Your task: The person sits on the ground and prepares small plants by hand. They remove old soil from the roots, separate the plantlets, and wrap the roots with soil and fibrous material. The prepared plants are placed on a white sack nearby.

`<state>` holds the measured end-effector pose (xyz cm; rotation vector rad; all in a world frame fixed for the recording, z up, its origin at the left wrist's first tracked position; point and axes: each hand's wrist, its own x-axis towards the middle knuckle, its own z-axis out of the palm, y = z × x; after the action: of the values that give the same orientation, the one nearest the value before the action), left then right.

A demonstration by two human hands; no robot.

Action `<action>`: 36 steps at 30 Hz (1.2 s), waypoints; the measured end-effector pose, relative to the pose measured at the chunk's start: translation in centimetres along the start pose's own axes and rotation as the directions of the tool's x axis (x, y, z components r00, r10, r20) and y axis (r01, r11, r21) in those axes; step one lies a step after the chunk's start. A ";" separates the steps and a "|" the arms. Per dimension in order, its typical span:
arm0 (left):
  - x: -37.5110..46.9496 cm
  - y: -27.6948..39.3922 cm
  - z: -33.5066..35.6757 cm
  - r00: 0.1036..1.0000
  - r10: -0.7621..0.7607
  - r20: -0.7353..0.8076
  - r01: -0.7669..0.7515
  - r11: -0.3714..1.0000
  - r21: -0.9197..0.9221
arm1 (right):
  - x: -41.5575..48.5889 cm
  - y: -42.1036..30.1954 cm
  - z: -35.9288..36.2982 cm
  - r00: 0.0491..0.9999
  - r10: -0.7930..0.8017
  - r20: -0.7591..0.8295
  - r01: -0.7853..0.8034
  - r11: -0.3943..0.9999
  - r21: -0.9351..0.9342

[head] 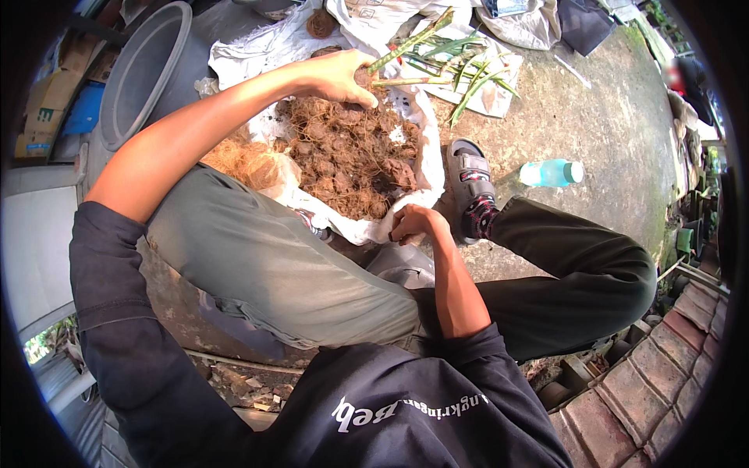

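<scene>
My left hand (339, 76) is wrapped around a brown fibrous ball (364, 77) at the far side of an opened white sack. Two green plant stems (409, 48) reach out to the right from that ball. Below the hand, many coir-like fibrous clumps (339, 152) fill the white sack (432, 158), whose rim is rolled down. My right hand (418, 222) is curled beside the sack's near rim; whether something is between its fingers is hidden. Loose golden fibre (243, 164) in a clear plastic bag lies left of the clumps.
Long green leaves (468, 70) lie on white sacking at the upper right. A bottle of bluish liquid (550, 173) lies on the concrete floor (608, 128), right of my sandalled foot (471, 181). A large grey tub (146, 76) stands at left. Another fibrous ball (320, 23) sits behind.
</scene>
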<state>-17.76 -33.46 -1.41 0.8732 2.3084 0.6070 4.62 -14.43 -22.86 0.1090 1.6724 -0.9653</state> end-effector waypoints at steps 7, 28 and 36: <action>0.6 0.8 -0.2 0.997 -0.069 0.033 0.071 0.995 -0.077 | 1.2 -2.3 0.2 0.890 -0.438 -0.132 0.428 0.698 0.573; -8.1 -4.7 -1.4 0.919 -0.320 -0.230 0.200 0.882 -0.426 | 8.4 -7.3 5.6 0.913 -0.252 -0.321 0.407 0.493 0.769; -8.5 -0.6 2.1 0.758 -0.324 -0.566 0.152 0.932 -0.330 | 7.2 -9.9 3.4 0.812 -0.379 -0.443 0.520 0.126 0.845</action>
<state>-11.47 -39.42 -0.22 0.2424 2.7508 1.1919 -0.57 -26.02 -23.74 0.4945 0.9302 -2.4586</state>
